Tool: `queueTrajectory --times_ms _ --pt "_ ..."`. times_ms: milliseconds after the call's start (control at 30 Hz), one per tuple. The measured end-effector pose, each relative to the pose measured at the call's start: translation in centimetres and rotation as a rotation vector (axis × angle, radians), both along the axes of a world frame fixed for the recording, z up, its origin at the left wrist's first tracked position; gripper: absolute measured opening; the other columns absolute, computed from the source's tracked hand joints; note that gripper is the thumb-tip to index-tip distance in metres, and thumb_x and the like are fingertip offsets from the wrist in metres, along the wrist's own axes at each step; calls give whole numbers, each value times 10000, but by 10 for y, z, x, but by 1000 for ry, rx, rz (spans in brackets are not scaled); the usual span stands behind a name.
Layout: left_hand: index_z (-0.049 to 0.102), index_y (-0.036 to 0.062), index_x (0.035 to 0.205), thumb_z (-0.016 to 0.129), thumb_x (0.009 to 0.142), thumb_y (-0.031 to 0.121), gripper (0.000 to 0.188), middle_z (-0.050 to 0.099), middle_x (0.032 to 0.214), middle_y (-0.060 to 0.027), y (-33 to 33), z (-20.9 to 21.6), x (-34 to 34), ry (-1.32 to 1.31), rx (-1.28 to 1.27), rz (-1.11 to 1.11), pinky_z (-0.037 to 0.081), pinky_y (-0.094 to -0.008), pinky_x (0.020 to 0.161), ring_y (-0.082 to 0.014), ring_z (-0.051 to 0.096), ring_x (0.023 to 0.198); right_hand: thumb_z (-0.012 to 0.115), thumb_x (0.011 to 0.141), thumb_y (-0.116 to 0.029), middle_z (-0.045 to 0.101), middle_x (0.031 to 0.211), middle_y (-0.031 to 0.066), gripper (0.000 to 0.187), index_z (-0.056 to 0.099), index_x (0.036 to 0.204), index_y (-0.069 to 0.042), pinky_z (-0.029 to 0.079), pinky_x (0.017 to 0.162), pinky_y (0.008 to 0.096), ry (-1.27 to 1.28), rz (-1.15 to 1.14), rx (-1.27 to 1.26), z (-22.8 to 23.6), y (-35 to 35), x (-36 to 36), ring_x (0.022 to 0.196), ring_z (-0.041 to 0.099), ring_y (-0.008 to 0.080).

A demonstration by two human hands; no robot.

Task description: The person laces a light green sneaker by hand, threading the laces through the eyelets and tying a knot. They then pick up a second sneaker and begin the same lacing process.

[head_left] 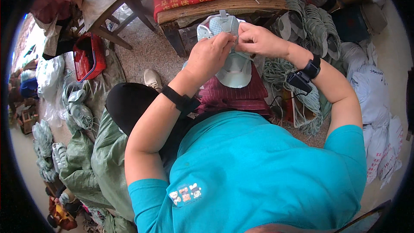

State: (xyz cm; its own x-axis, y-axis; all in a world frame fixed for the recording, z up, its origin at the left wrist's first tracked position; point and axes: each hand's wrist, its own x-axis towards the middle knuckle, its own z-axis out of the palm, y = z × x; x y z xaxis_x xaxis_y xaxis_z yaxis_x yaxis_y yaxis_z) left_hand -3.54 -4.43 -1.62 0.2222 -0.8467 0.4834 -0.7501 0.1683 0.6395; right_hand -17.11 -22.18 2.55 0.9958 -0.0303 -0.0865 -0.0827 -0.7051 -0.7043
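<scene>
A pale grey-blue sneaker (235, 75) lies over my lap, its toe pointing toward me and its mesh tongue (224, 25) standing up at the far end. My left hand (211, 54) is closed in a pinch over the left side of the lacing area. Close beside it, my right hand (261, 41) also pinches, thumb and forefinger together above the shoe's opening. The fingertips of both hands nearly meet, and what is between them is too small and hidden to make out. Under the shoe spreads a dark red striped cloth (233, 96).
Ahead stands a wooden bench (224, 5) with a red printed cloth. Bundles of pale laces (276, 71) hang at my right, near strung shoe parts (321, 28) and white sacks (375, 99). Leftward are a wooden stool (103, 2), a red basket (101, 58) and green sacking (110, 164).
</scene>
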Motion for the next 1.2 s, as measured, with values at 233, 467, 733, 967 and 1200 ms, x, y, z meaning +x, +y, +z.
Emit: queueTrajectory --times_ms 233,467,733,967,1200 --pt "587 44 1053 570 982 130 112 720 974 -117 -1 -5 -4 311 64 30 531 -345 691 -218 675 785 648 934 -140 555 897 1 130 642 863 -31 422 623 223 -165 -483 517 -12 23 8 697 490 88" --pt "606 11 1037 600 989 120 119 645 882 7 -2 -1 4 1093 -60 -6 484 -219 709 -56 574 834 568 1013 -239 627 920 36 202 587 1037 -39 548 610 234 -104 -508 821 10 36 11 695 673 109" --pt "591 -13 1074 611 977 108 156 651 918 -39 -5 7 -9 1130 -45 55 513 -226 647 -75 613 782 601 977 -104 660 1027 77 231 586 1165 28 566 743 266 -116 -415 811 4 50 10 880 658 114" --pt "499 -21 1190 550 1014 162 259 669 987 -90 7 18 -3 1269 -30 57 516 -235 656 -109 629 752 588 970 -47 661 958 48 125 645 1073 -8 566 722 252 -253 -454 556 3 49 14 815 665 102" --pt "386 40 1444 456 1029 453 590 661 1051 -61 18 23 26 1136 162 -199 487 -244 664 -90 576 705 643 880 -42 645 791 58 77 658 937 7 552 636 283 -982 -252 385 170 71 52 686 664 149"
